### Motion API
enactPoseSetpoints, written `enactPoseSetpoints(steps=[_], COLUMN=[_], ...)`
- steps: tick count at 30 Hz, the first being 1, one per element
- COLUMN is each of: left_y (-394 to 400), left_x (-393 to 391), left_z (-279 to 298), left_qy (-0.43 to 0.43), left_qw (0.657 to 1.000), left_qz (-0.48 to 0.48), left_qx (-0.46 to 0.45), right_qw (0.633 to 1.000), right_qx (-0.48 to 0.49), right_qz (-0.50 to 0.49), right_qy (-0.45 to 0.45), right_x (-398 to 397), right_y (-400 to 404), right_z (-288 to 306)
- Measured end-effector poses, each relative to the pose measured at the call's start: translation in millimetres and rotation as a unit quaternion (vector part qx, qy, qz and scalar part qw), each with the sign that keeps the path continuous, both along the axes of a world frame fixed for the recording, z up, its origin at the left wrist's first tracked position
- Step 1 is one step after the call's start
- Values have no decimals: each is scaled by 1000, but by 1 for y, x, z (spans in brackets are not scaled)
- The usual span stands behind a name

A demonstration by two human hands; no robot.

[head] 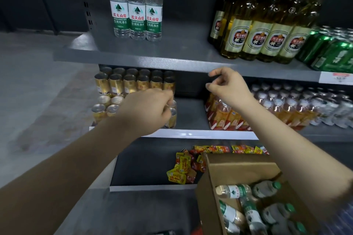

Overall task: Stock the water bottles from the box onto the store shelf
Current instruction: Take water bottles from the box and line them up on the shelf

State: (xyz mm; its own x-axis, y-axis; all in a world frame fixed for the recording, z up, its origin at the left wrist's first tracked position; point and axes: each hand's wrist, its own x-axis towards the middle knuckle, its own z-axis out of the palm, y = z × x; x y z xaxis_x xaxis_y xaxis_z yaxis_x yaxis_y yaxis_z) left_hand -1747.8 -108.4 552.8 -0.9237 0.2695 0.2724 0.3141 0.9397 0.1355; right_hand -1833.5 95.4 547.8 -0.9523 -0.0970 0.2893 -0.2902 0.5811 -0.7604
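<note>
I see three clear bottles (135, 5) with green caps and labels that are white on top and green below, with red letters and a small green hill. The glass bottles (267, 30) next to them look yellow with gold labels and a red and black badge, and the cans (328, 51) beside those are shiny green. The shelf (172, 57) is grey, the tins (122, 84) are gold, and the box (238, 170) is brown.

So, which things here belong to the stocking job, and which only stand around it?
For the job:
- water bottles, three upright on the top shelf
- box with more bottles lying inside
- left hand and right hand, both holding nothing

Just around:
- beer bottles
- green cans
- gold cans
- snack packets
</note>
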Motion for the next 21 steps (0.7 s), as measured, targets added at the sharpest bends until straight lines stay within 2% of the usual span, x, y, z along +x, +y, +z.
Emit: enactPoseSetpoints(steps=[12, 21], left_y=[69, 151], left_x=[45, 51], left_z=[-23, -36], left_qy=[-31, -57], left_qw=[999, 996], left_qz=[-44, -64], left_qx=[-9, -38], right_qw=[997, 993], right_qx=[20, 44], right_qz=[-46, -66], right_qy=[-54, -84], right_x=[74, 97], right_y=[89, 177], right_z=[-29, -52])
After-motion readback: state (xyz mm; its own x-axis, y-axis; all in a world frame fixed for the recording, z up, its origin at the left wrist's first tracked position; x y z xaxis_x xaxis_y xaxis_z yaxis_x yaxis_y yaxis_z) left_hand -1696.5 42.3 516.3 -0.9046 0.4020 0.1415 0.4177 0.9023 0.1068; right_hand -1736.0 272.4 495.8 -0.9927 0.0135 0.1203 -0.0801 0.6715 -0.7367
